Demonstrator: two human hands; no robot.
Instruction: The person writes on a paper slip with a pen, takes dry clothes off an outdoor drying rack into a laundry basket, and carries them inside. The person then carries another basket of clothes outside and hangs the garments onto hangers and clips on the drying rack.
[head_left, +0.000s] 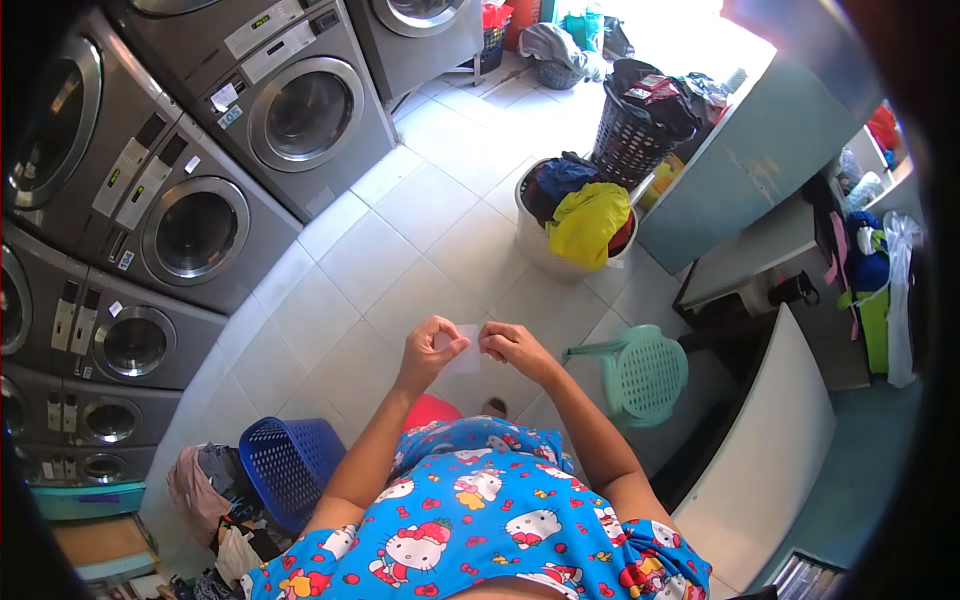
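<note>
A small pale, see-through sheet [462, 352], perhaps thin plastic or paper, is stretched between my two hands in front of my waist. My left hand [433, 350] pinches its left edge between thumb and fingers. Its right edge is gripped by my right hand [507, 346], whose fingers are curled closed. Both hands are in mid-air over the tiled floor [430, 215]. What is on the sheet is too faint to make out.
Stacked grey washing machines [305, 115] line the left. Ahead stand a full laundry basket [545, 240] and a dark basket [625, 140]. A green plastic chair [648, 375] is at right beside a white-topped counter [780, 440]. A blue basket [290, 470] and a clothes pile [205, 490] lie lower left.
</note>
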